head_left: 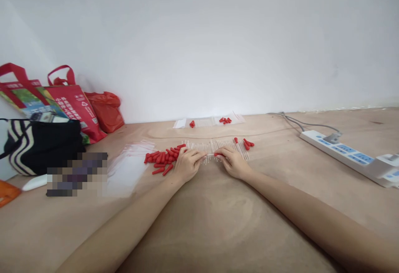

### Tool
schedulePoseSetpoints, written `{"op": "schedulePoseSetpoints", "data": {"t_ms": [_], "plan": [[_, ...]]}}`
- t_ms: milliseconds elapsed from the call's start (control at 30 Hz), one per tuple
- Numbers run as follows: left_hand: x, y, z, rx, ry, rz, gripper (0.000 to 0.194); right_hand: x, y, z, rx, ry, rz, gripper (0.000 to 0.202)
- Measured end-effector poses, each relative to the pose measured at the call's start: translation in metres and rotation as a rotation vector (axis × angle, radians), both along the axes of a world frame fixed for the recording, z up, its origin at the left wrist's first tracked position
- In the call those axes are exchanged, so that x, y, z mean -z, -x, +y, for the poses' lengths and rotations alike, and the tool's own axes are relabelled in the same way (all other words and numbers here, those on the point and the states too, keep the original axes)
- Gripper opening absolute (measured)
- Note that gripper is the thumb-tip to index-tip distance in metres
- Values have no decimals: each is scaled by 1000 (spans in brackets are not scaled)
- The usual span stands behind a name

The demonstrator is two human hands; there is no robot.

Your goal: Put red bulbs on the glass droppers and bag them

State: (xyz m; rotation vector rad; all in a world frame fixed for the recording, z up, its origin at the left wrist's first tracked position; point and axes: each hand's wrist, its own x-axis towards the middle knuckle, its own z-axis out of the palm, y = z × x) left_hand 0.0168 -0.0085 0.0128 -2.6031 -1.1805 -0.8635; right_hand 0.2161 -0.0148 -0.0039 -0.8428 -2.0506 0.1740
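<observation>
Between my two hands, low over the table, a thin clear tube (pixel 210 155) lies crosswise. My left hand (pixel 189 163) pinches its left end. My right hand (pixel 230 161) is closed on a red rubber bulb (pixel 216 154) at the tube's right end. Behind and under the fingers lies a row of thin clear tubes (pixel 222 143). A heap of red rubber bulbs (pixel 160 157) rests just left of my left hand, and a few more bulbs (pixel 247 144) lie beyond my right hand.
Clear plastic bags (pixel 127 169) are stacked at the left. Filled bags (pixel 204 121) lie near the wall. A black bag (pixel 46 144), red shopping bags (pixel 75 106) and a red plastic bag (pixel 106 110) stand far left. A power strip (pixel 346 152) with grey cables (pixel 293 119) is at the right.
</observation>
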Motion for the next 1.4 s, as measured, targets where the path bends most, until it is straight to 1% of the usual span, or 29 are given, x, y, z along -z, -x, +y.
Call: {"op": "schedulePoseSetpoints", "data": {"t_ms": [233, 367, 467, 767, 1000, 1133, 1300, 1400], "plan": [[1, 0, 0, 42, -47, -11, 23, 0, -2, 1, -29, -43, 25, 19], [0, -1, 0, 76, -97, -16, 22, 1, -2, 1, -59, -97, 66, 17], [-1, -1, -2, 84, -125, -5, 22, 1, -2, 1, -70, -103, 67, 16], [-5, -2, -6, 87, -204, 25, 23, 1, -3, 0, -49, -131, 6, 17], [-4, -3, -7, 60, -200, 68, 24, 3, -3, 0, -15, -180, -41, 17], [-4, -4, -8, 65, -214, 45, 23, 2, -2, 0, -25, -166, -54, 15], [-1, -4, -6, 49, -201, 22, 20, 1, -2, 0, -56, -102, -57, 14], [0, -4, -4, 42, -190, -11, 19, 2, -2, 1, -35, -95, -24, 12]]}}
